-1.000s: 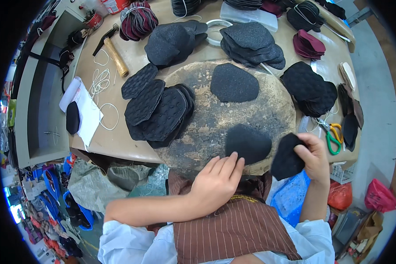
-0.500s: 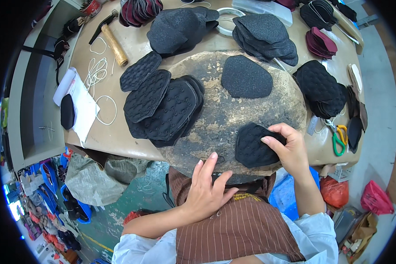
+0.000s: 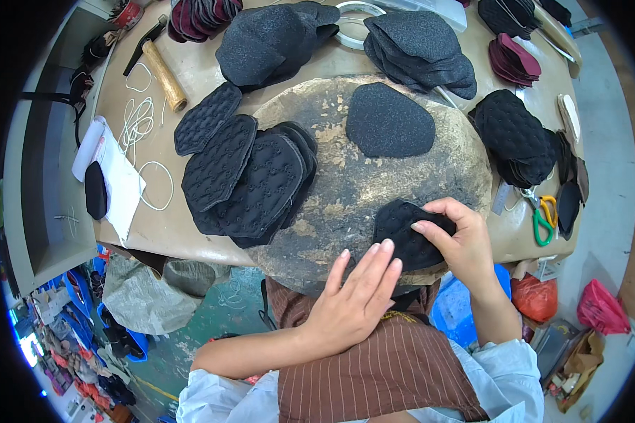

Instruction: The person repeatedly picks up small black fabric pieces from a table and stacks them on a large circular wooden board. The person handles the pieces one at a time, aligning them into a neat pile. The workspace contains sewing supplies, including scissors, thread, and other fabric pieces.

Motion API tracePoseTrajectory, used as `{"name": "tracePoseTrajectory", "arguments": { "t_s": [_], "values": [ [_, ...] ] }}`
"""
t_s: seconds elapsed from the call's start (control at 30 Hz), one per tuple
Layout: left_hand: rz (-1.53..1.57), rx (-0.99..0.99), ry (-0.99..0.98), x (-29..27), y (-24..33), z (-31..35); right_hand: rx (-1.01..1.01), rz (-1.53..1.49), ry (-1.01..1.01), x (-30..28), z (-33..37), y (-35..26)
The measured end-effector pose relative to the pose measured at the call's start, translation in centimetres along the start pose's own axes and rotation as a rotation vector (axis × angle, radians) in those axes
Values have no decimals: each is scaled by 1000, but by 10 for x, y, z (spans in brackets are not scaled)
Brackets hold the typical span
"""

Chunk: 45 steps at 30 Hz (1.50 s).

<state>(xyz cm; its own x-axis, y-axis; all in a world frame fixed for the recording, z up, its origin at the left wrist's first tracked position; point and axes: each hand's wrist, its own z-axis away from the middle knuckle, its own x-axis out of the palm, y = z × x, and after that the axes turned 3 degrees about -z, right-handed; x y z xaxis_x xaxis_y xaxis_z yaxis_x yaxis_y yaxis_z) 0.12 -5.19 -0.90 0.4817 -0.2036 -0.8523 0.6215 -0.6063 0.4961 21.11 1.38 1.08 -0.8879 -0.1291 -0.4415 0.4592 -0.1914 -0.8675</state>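
Note:
A black quilted fabric piece (image 3: 401, 229) lies at the near edge of a worn round board (image 3: 317, 233). Its right side is pinched between the thumb and fingers of my right hand (image 3: 458, 236). My left hand (image 3: 356, 296) is open, fingers stretched out, their tips at the piece's lower left edge. Farther back on the board rests a smooth dark grey rounded piece (image 3: 391, 121). To the left, a stack of black quilted pieces (image 3: 261, 180) overlaps the board's edge.
Dark grey piece stacks (image 3: 268, 46) stand at the back, with another black quilted stack (image 3: 515, 134) on the right. Scissors (image 3: 543, 220) with green and orange handles lie near the right edge. A hammer (image 3: 164, 74), white cord (image 3: 137, 123) and paper (image 3: 116, 190) are on the left.
My left hand has moved right and up, reaching the edge of the quilted piece. My right hand keeps its pinch, and the piece's right side now looks more bent.

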Motion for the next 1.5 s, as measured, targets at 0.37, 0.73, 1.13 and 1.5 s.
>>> {"name": "tracePoseTrajectory", "arguments": {
  "t_s": [0.37,0.73,1.13,1.5],
  "values": [
    [396,4,51,-48,-33,-37,-55,399,-163,-33,-9,-17],
    [-191,-397,85,-173,-191,-16,-316,-447,-261,6,-40,-94],
    [-119,-436,828,-167,-174,-11,-661,3,38,64,-99,-88],
    [-234,-52,376,-138,-65,-57,-281,94,637,-117,-53,-7]
  ]
}}
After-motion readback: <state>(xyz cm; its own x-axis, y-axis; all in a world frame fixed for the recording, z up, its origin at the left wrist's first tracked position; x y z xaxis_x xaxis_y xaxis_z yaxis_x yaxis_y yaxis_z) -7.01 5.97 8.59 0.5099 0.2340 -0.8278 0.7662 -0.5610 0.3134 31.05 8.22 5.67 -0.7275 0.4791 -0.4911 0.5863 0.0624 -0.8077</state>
